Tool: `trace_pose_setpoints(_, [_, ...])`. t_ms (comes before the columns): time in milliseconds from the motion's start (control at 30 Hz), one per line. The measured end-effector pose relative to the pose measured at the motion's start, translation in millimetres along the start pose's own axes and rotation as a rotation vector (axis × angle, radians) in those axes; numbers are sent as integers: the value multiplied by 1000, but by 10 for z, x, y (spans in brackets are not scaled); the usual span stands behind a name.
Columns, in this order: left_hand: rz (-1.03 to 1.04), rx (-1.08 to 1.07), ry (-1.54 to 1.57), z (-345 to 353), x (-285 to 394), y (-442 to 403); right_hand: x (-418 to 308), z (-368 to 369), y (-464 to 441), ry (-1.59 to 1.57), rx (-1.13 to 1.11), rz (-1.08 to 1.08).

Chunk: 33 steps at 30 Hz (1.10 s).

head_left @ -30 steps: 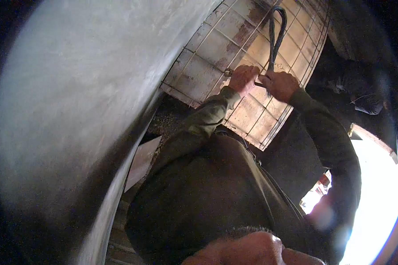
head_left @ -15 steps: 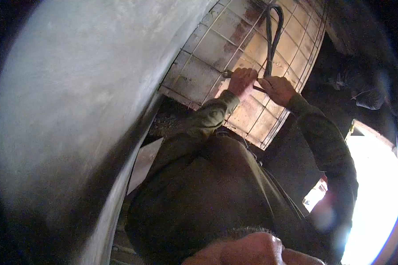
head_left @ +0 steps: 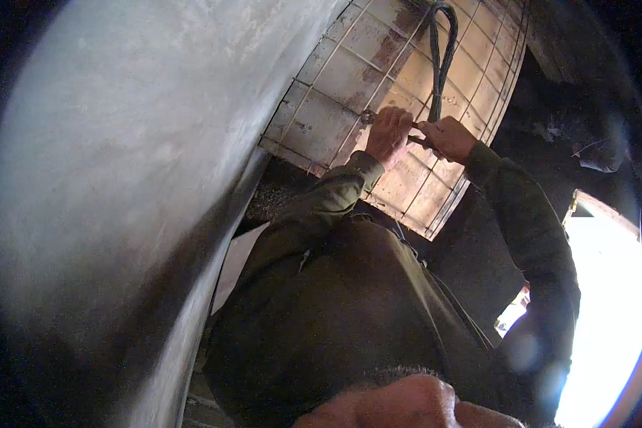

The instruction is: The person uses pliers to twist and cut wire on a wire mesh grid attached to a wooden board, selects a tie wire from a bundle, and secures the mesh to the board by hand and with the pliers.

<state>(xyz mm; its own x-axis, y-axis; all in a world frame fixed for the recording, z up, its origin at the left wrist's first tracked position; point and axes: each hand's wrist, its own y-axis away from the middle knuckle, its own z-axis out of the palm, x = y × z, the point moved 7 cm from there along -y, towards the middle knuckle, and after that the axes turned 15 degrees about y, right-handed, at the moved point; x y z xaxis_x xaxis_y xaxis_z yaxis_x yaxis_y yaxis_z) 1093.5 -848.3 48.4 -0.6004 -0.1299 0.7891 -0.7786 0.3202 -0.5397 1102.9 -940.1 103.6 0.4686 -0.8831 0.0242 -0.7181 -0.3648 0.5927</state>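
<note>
My left hand [head_left: 390, 135] is closed over a dark metal tool [head_left: 367, 116], whose rounded end sticks out on the left. Two thin, dark handle-like bars [head_left: 417, 140] show between my hands. On the right, my right hand [head_left: 449, 139] has its fingers curled round the bars' other end. Just above it, a folded bundle of dark wire [head_left: 439, 64] lies over the mesh and reaches down to the hand. Both hands are over a wire grid [head_left: 471, 107] in front of pale boards [head_left: 414, 185]. The tool's middle is hidden by my left hand.
A large smooth grey surface [head_left: 121, 143] fills the left side and runs close to my left arm. Bright light comes through an opening [head_left: 606, 321] at the lower right. Dark, indistinct material [head_left: 599, 150] lies beyond my right arm.
The bars between my hands now show more apart, with a gap between them. My hands have shifted only slightly, and the wire bundle stays in place.
</note>
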Motion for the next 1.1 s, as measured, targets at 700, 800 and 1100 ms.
trace_pose_setpoints(700, [-371, -620, 181, 363, -466, -112, -165, -297, 234, 132, 406, 193])
trace_pose_setpoints(800, [113, -176, 20, -41, -11, -222, 45, -50, 158, -25, 5, 294])
trace_pose_setpoints(1100, [-512, -731, 233, 277, -405, -189, -95, -167, 176, 278, 385, 197])
